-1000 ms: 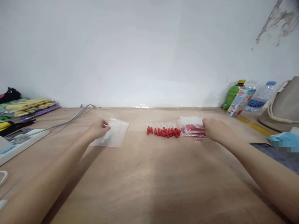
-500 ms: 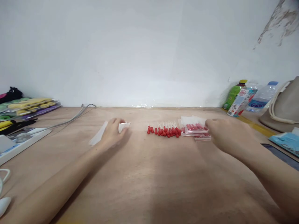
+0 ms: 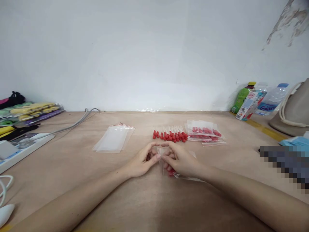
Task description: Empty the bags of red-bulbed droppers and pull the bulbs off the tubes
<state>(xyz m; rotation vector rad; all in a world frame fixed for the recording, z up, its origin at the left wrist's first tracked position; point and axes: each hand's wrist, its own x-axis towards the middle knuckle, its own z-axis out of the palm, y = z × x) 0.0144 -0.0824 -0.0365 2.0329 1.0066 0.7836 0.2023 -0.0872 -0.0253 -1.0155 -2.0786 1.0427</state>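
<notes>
Between my left hand (image 3: 143,160) and my right hand (image 3: 184,161), near the middle of the table, is a clear zip-lock bag (image 3: 161,166). Thumbs and fingers of both hands pinch its edge. Something red shows low in the bag, partly hidden by my right hand. Just beyond my hands lies a row of small red-headed pieces (image 3: 173,136) with thin pale stems. Filled zip-lock bags (image 3: 202,125) with red pieces are piled to the right of that row. To the left lies a flat stack of clear bags (image 3: 112,140) with red-lined tops.
A power strip (image 3: 45,139) with a grey cable (image 3: 72,125) is at left, below packaged yellow and green items (image 3: 36,111). Bottles (image 3: 243,98), a grey bag (image 3: 295,109) and a blue packet (image 3: 295,141) stand or lie at right. A white mouse (image 3: 6,214) is near left.
My left hand has come right from the clear bag stack, and my right hand left from the filled pile. Both now meet at the centre on a zip-lock bag.
</notes>
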